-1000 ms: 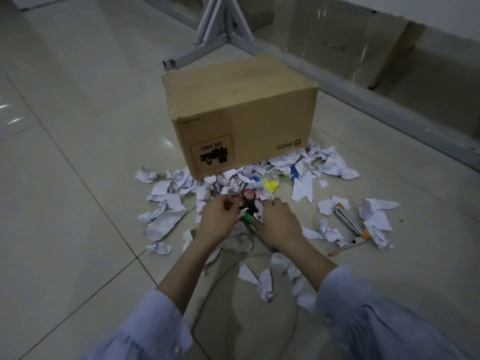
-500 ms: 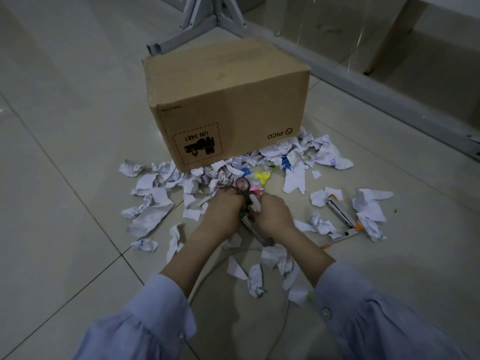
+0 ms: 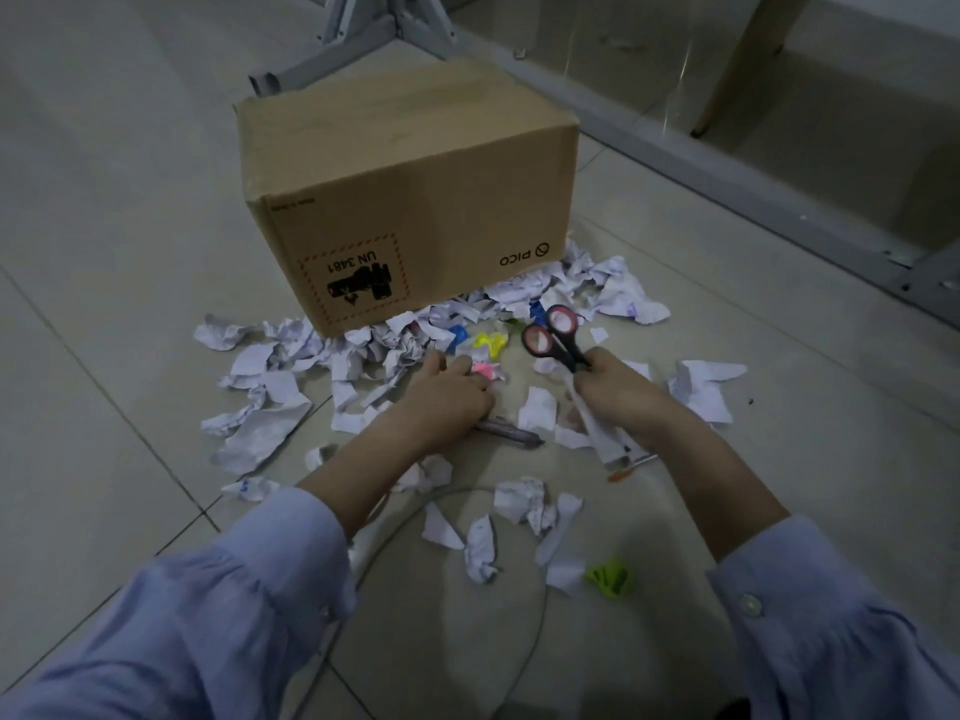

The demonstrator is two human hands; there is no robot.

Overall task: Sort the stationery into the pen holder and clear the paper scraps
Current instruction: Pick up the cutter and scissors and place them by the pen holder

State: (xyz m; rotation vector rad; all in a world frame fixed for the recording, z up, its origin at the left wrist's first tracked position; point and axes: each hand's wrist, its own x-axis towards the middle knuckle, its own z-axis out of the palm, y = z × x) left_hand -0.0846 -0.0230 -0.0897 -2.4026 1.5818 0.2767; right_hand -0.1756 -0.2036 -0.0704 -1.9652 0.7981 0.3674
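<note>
Scissors (image 3: 555, 339) moved right | right hand (image 3: 618, 387) grips blades | red-black handles up

Dim, bluish, even light is covering the whole view, and grain is softening the detail. The glossy floor (image 3: 130, 241) is giving back a pale sheen at upper left, without hard glare. A soft shadow is lying between the sleeves (image 3: 208, 615). Wide-angle bending is curving the tile lines (image 3: 130, 425) near the edges. The sleeves are blurring slightly, while the box (image 3: 415, 200) and scissors (image 3: 566, 348) are showing sharper.
</note>
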